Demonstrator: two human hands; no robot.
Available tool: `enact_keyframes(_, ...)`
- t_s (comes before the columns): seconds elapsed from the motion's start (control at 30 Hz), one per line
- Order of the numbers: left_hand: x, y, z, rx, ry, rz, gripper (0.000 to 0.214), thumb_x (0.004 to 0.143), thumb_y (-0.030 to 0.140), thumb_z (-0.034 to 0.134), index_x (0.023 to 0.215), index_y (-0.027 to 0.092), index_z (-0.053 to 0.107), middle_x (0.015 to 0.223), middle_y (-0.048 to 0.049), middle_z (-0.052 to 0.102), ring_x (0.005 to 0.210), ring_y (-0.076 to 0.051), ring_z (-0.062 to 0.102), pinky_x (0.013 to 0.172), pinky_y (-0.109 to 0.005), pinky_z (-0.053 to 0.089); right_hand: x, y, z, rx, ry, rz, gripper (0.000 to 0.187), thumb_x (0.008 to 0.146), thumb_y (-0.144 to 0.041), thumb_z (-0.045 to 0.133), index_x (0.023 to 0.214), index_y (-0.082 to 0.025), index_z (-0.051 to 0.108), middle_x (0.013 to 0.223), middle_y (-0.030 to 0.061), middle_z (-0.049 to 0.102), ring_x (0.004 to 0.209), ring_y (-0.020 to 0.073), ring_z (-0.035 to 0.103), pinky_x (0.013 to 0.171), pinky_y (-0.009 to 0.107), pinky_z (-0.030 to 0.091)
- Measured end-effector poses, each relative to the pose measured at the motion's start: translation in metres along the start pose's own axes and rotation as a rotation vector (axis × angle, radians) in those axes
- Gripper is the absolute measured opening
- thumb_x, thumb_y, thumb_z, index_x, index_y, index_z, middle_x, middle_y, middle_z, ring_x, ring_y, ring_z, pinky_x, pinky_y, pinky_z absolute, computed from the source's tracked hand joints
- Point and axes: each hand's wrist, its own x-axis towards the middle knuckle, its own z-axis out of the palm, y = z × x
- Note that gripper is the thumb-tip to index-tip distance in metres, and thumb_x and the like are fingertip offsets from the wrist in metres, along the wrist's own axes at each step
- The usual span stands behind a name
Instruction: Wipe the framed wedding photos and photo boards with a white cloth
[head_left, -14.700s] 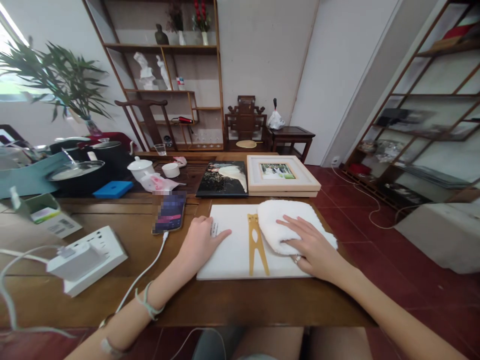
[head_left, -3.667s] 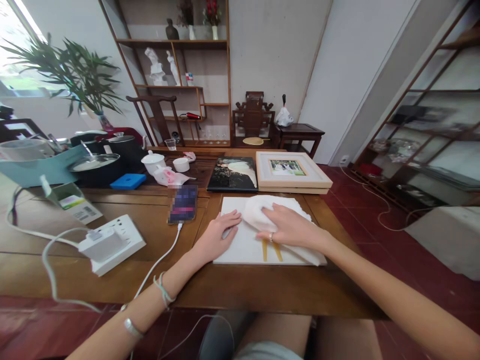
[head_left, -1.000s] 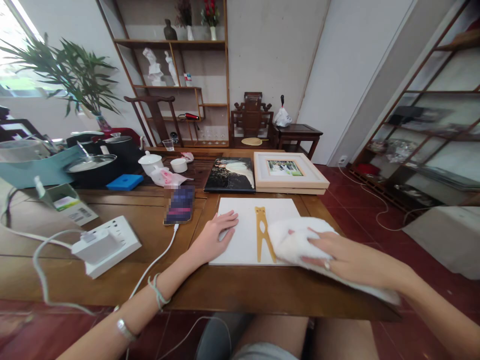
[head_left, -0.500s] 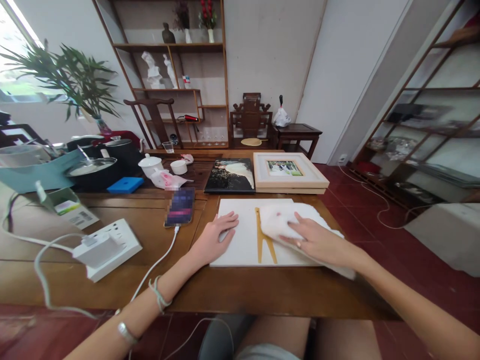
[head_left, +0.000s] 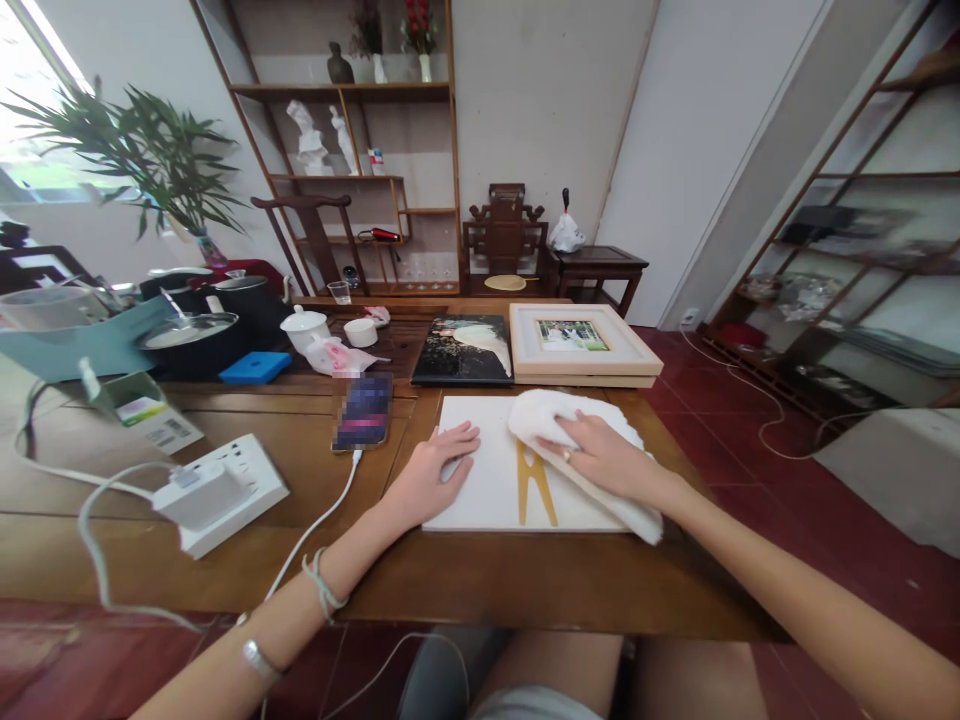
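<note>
A white rectangular panel lies flat on the wooden table before me, bearing a gold A-shaped piece. My left hand rests on the panel's left edge, fingers stretched out and holding nothing. On the right side, my right hand presses a bunched white cloth against the panel, its fingers sunk into the folds. The cloth covers the top of the gold piece and the panel's right part, and its tail hangs past the lower right corner.
Behind the panel lie a dark picture and a pale wooden photo frame. To the left are a phone on a charging cable, a white power strip, a blue box, and several pots and cups.
My right hand has slid the cloth left and slightly up, so it now covers the top of the gold piece. My left hand stays in place on the panel.
</note>
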Motion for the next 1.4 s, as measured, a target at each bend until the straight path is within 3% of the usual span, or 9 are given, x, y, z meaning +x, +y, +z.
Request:
enact_keyframes(0.1, 0.000, 0.000, 0.000, -0.007, 0.000, -0.002, 0.032, 0.083, 0.024, 0.046, 0.110, 0.018, 0.063, 0.121, -0.0091, 0.059, 0.121, -0.025, 0.047, 0.105, -0.051, 0.029, 0.025, 0.003, 0.005, -0.016, -0.017, -0.100, 0.027, 0.089, -0.022, 0.033, 0.093, -0.017, 0.059, 0.109, 0.0115, 0.060, 0.111, 0.0289, 0.048, 0.094, 0.046, 0.033)
enact_keyframes(0.2, 0.000, -0.001, 0.001, -0.015, 0.002, -0.008, 0.032, 0.084, 0.024, 0.046, 0.110, 0.017, 0.063, 0.121, -0.0092, 0.059, 0.121, -0.025, 0.047, 0.106, -0.051, 0.028, 0.023, -0.001, 0.010, -0.088, -0.083, -0.176, 0.028, 0.079, -0.009, 0.038, 0.097, -0.014, 0.059, 0.122, 0.0157, 0.053, 0.130, 0.0296, 0.026, 0.102, 0.053, 0.021)
enact_keyframes(0.3, -0.001, -0.001, 0.002, -0.016, 0.005, -0.002, 0.032, 0.084, 0.024, 0.046, 0.110, 0.017, 0.063, 0.122, -0.0092, 0.059, 0.121, -0.025, 0.047, 0.106, -0.052, 0.028, -0.002, -0.015, 0.010, -0.134, -0.137, -0.227, 0.038, 0.066, -0.003, 0.042, 0.099, -0.011, 0.059, 0.131, 0.0202, 0.045, 0.134, 0.0291, 0.015, 0.103, 0.057, 0.016)
enact_keyframes(0.47, -0.001, -0.002, 0.002, -0.029, 0.009, 0.003, 0.031, 0.084, 0.023, 0.046, 0.110, 0.018, 0.063, 0.122, -0.0095, 0.058, 0.121, -0.025, 0.047, 0.106, -0.053, 0.026, -0.055, -0.052, 0.001, -0.053, -0.267, -0.333, 0.042, 0.060, -0.003, 0.043, 0.096, -0.014, 0.062, 0.137, 0.0145, 0.041, 0.135, 0.0260, 0.011, 0.106, 0.054, 0.014)
enact_keyframes(0.6, 0.000, -0.002, 0.002, -0.040, 0.011, 0.014, 0.031, 0.083, 0.022, 0.048, 0.110, 0.019, 0.063, 0.121, -0.0096, 0.059, 0.121, -0.025, 0.047, 0.106, -0.053, 0.027, -0.068, -0.063, -0.001, -0.008, -0.311, -0.365, 0.043, 0.059, -0.004, 0.044, 0.097, -0.017, 0.062, 0.137, 0.0120, 0.043, 0.135, 0.0245, 0.014, 0.108, 0.052, 0.013)
enact_keyframes(0.7, 0.000, -0.002, 0.003, -0.013, 0.010, 0.013, 0.031, 0.084, 0.022, 0.046, 0.110, 0.018, 0.063, 0.121, -0.0098, 0.059, 0.121, -0.025, 0.047, 0.105, -0.052, 0.028, -0.050, -0.049, 0.003, -0.042, -0.239, -0.290, 0.036, 0.062, -0.004, 0.044, 0.091, -0.015, 0.061, 0.133, 0.0154, 0.046, 0.133, 0.0244, 0.020, 0.107, 0.048, 0.018)
enact_keyframes(0.9, 0.000, -0.002, 0.002, -0.012, 0.015, 0.005, 0.031, 0.083, 0.024, 0.046, 0.110, 0.019, 0.063, 0.121, -0.0082, 0.059, 0.121, -0.025, 0.047, 0.106, -0.052, 0.028, 0.020, -0.011, 0.009, -0.167, -0.094, -0.203, 0.033, 0.074, -0.005, 0.039, 0.100, -0.013, 0.058, 0.120, 0.0176, 0.055, 0.129, 0.0285, 0.030, 0.100, 0.050, 0.029)
enact_keyframes(1.03, 0.000, -0.003, 0.001, -0.021, 0.005, 0.004, 0.032, 0.084, 0.024, 0.046, 0.110, 0.019, 0.063, 0.122, -0.0082, 0.059, 0.121, -0.024, 0.047, 0.106, -0.051, 0.027, 0.041, -0.008, 0.012, -0.209, -0.069, -0.175, 0.035, 0.071, -0.004, 0.039, 0.097, -0.012, 0.060, 0.115, 0.0183, 0.057, 0.128, 0.0312, 0.030, 0.097, 0.054, 0.030)
enact_keyframes(1.4, 0.000, -0.002, 0.003, -0.051, 0.022, -0.001, 0.030, 0.082, 0.025, 0.049, 0.107, 0.019, 0.065, 0.119, -0.0085, 0.060, 0.120, -0.025, 0.048, 0.106, -0.051, 0.028, -0.047, -0.065, 0.000, -0.104, -0.284, -0.404, 0.033, 0.068, -0.010, 0.047, 0.097, -0.013, 0.062, 0.133, 0.0167, 0.046, 0.132, 0.0294, 0.022, 0.105, 0.054, 0.016)
